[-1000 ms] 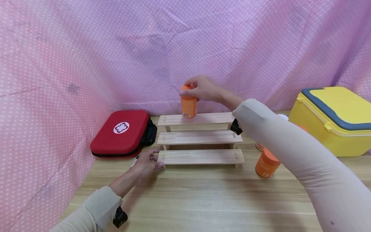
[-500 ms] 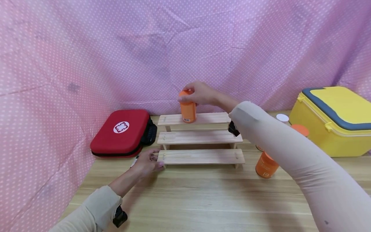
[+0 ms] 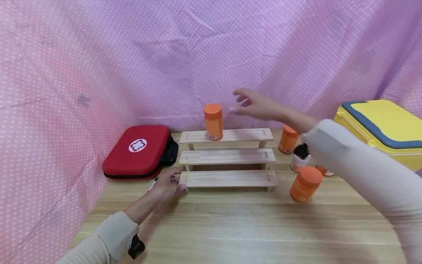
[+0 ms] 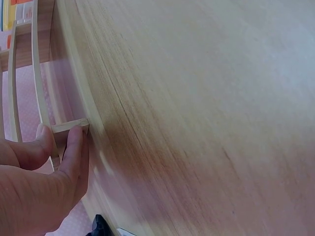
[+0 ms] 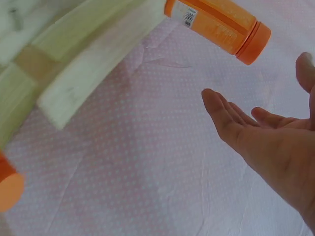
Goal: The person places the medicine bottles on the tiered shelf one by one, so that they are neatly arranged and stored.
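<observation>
A three-tier wooden rack [image 3: 227, 157] stands on the table. At the left end of its lowest tier, my left hand [image 3: 165, 186] pinches the board and leg. The left wrist view has the thumb [image 4: 32, 152] and fingers around that wooden leg [image 4: 71, 126]. On the top tier, left of its middle, an orange bottle [image 3: 214, 123] with an orange lid stands upright. My right hand [image 3: 258, 104] is in the air to the right of that bottle, apart from it, fingers loosely extended and holding nothing. The right wrist view also has the bottle [image 5: 219, 24] clear of the fingers.
Right of the rack stand an orange jar [image 3: 306, 184], another orange bottle [image 3: 288, 140] and a white container [image 3: 299, 163], with one more partly behind the right sleeve. A yellow box [image 3: 385, 128] is at the far right. Left lies a red first-aid case [image 3: 136, 152].
The orange bottle has come down onto the top tier. My right hand has let go of it and moved right. My left hand has stayed at the rack's end.
</observation>
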The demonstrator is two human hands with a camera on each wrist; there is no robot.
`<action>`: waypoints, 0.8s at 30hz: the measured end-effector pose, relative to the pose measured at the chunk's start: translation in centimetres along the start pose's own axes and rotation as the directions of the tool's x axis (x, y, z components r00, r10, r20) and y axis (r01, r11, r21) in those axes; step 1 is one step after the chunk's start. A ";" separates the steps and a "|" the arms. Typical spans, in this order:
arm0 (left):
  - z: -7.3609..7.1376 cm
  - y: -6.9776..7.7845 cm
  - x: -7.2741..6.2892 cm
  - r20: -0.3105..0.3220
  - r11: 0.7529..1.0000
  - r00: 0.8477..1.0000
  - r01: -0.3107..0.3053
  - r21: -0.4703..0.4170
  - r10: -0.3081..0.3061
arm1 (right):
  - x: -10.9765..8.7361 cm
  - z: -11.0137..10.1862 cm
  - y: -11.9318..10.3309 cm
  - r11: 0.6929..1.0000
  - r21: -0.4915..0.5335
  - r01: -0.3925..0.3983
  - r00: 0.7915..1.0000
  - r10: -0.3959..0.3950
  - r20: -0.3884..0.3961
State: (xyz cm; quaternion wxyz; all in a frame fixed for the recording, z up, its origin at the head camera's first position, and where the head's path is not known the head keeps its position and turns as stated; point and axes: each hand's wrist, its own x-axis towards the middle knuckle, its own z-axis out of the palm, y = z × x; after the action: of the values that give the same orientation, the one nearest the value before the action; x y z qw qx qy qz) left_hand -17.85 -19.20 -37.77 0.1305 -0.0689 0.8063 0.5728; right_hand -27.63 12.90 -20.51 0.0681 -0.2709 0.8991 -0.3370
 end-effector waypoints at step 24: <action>0.0 0.1 -0.2 0.011 0.999 0.999 -0.035 -0.010 0.035 | -19.8 2.1 10.2 0.993 -0.117 0.006 0.950 -0.043 -0.310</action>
State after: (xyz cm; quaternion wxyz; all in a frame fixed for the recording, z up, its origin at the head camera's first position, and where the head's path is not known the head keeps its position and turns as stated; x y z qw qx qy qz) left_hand -17.65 -19.24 -37.64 0.1245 -0.0521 0.8038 0.5794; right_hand -14.75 28.65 -29.88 -0.0944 -0.2289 0.9129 -0.3244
